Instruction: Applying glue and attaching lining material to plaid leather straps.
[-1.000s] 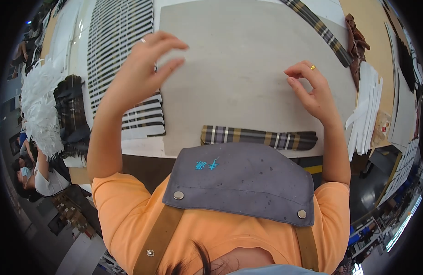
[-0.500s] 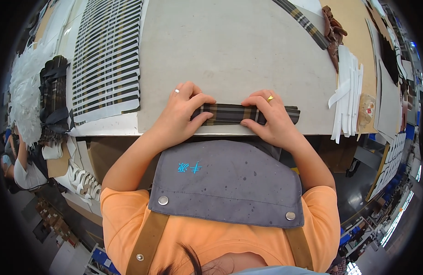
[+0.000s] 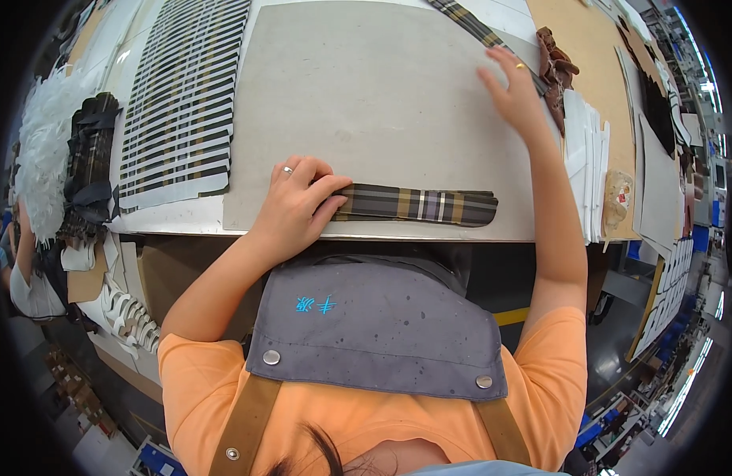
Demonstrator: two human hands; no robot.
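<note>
A dark plaid strip (image 3: 437, 206) with rounded corners at its right end lies along the near edge of a grey board (image 3: 358, 95). My left hand (image 3: 294, 202) is closed on its left end, thumb on the near side, fingers on the far side. At the far right, my right hand (image 3: 518, 94) reaches over a second plaid strip (image 3: 461, 20) that lies slantwise. Its fingers are stretched out, thumb apart, and nothing shows between them. Whether the fingertips touch that strip I cannot tell.
Rows of plaid and white strips (image 3: 179, 103) are laid out left of the board. Beyond them are a bundled plaid stack (image 3: 88, 166) and white shreds (image 3: 40, 151). To the right lie crumpled brown material (image 3: 556, 63), white strips (image 3: 584, 174) and a small clear packet (image 3: 617, 198).
My right hand has let go of the near plaid strip and moved far and to the right, toward the slanted strip. My left hand stays on the near strip's left end.
</note>
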